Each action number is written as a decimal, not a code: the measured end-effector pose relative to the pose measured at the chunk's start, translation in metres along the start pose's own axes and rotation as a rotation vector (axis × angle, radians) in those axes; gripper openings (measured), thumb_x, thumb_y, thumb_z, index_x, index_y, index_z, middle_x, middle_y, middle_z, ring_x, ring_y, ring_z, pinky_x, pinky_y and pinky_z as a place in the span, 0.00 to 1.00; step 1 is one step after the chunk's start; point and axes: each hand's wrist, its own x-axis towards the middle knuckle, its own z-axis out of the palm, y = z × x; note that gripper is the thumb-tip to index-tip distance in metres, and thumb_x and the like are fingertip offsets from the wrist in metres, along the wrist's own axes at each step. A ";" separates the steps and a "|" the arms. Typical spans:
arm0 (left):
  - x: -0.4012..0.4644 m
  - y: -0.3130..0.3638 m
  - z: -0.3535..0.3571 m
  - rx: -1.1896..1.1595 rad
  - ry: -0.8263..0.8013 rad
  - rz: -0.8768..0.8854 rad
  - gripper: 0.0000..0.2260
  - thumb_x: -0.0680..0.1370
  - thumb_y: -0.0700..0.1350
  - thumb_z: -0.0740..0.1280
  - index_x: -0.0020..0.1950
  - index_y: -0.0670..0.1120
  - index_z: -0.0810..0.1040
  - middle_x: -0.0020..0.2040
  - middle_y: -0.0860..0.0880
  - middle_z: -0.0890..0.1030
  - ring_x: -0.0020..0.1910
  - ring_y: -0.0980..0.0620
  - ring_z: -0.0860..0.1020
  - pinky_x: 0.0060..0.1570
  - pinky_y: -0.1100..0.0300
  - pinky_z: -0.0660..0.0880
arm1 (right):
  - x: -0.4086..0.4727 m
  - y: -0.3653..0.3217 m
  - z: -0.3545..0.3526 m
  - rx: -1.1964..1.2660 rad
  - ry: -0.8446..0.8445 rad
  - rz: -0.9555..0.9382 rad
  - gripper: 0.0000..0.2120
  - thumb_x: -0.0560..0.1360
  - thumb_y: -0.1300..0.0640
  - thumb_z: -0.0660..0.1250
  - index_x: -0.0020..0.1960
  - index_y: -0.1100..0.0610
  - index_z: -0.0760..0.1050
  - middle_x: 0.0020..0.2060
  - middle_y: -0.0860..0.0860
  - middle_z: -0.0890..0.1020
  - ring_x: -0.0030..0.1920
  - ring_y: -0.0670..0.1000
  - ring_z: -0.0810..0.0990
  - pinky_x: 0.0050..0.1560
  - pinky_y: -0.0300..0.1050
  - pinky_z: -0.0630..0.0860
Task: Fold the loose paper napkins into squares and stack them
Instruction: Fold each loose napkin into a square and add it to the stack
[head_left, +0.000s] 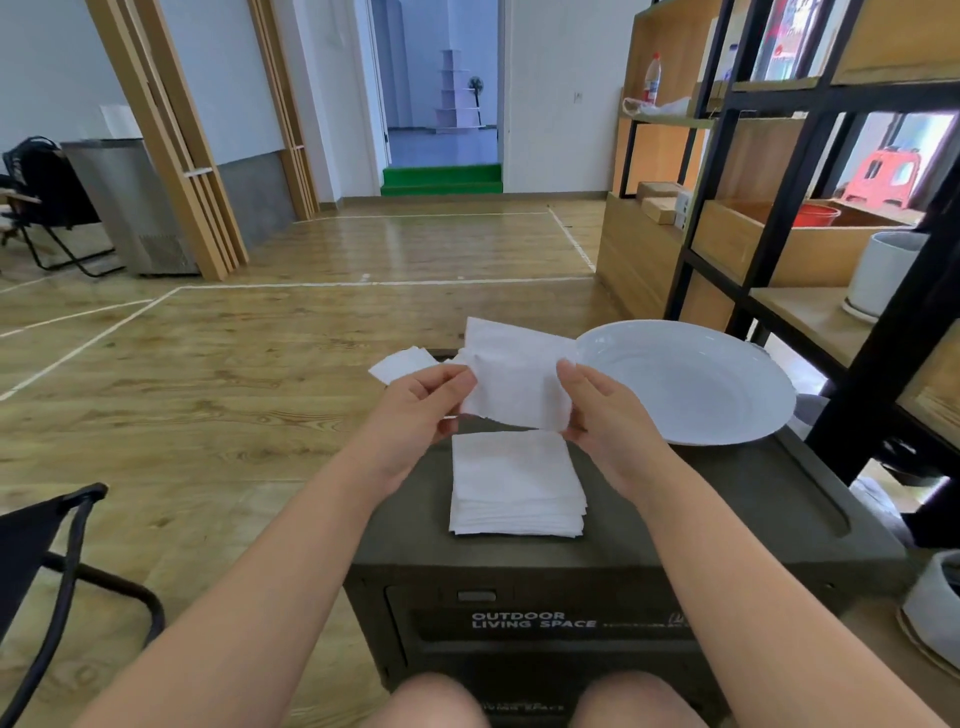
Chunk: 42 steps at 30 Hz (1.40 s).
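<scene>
Left hand (421, 400) and right hand (597, 410) pinch one loose napkin (511, 374) by its side edges, held up above the box.

Dark storage box (727, 519) serves as table. White plate (685, 384) at its far right, nothing in it. Stack of folded napkins (514, 483) lies mid-lid, below the held sheet. More loose napkins (402, 364) at the far left edge.

White plate (727, 415) on dark box (727, 519).
</scene>
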 end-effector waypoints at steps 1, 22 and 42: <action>-0.003 -0.003 0.001 0.028 -0.008 -0.034 0.09 0.78 0.48 0.66 0.43 0.51 0.85 0.39 0.49 0.77 0.36 0.56 0.74 0.38 0.66 0.73 | -0.002 -0.002 0.003 0.024 0.050 0.017 0.16 0.77 0.45 0.64 0.57 0.55 0.79 0.51 0.50 0.84 0.53 0.52 0.82 0.55 0.48 0.79; -0.021 -0.038 0.016 0.899 0.381 0.053 0.18 0.80 0.50 0.58 0.32 0.47 0.69 0.27 0.52 0.71 0.28 0.55 0.69 0.27 0.61 0.59 | -0.011 0.031 0.010 -0.873 0.278 -0.076 0.20 0.77 0.47 0.61 0.44 0.64 0.77 0.36 0.58 0.80 0.37 0.55 0.77 0.36 0.43 0.71; 0.028 -0.028 -0.018 0.932 0.211 -0.051 0.08 0.74 0.55 0.68 0.38 0.53 0.75 0.37 0.57 0.77 0.35 0.59 0.75 0.30 0.62 0.66 | 0.000 0.050 0.005 -0.758 0.296 0.042 0.12 0.75 0.45 0.64 0.40 0.53 0.68 0.36 0.47 0.76 0.35 0.44 0.72 0.31 0.39 0.63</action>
